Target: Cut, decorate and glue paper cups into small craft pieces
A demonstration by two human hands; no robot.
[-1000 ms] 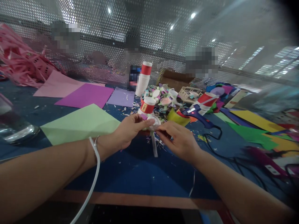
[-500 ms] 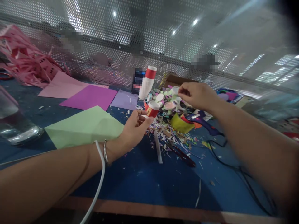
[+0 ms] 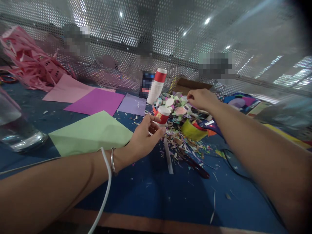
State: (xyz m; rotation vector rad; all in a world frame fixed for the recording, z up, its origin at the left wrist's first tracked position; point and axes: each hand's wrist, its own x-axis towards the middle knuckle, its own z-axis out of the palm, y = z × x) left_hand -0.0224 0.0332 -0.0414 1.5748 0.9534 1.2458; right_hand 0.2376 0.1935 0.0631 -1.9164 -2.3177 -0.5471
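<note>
Picking step: right hand [image 3: 198, 98] pinched over paper discs [image 3: 175, 109] behind the small cup [image 3: 162, 115], hold unclear; left hand [image 3: 143, 138] loosely open, empty, beside it.

Showing 2 hands: left hand [image 3: 143, 138], right hand [image 3: 200, 98]. 2 red-banded paper cups: one upside down [image 3: 162, 114], one tall stack [image 3: 157, 85]. 4 flat paper sheets: green [image 3: 91, 133], magenta [image 3: 96, 101], pink [image 3: 68, 89], lilac [image 3: 133, 104]. 1 glass jar [image 3: 14, 130], 1 glue gun [image 3: 209, 125], 1 white strip [image 3: 168, 156]. Scraps piling up, too many to count.
</note>
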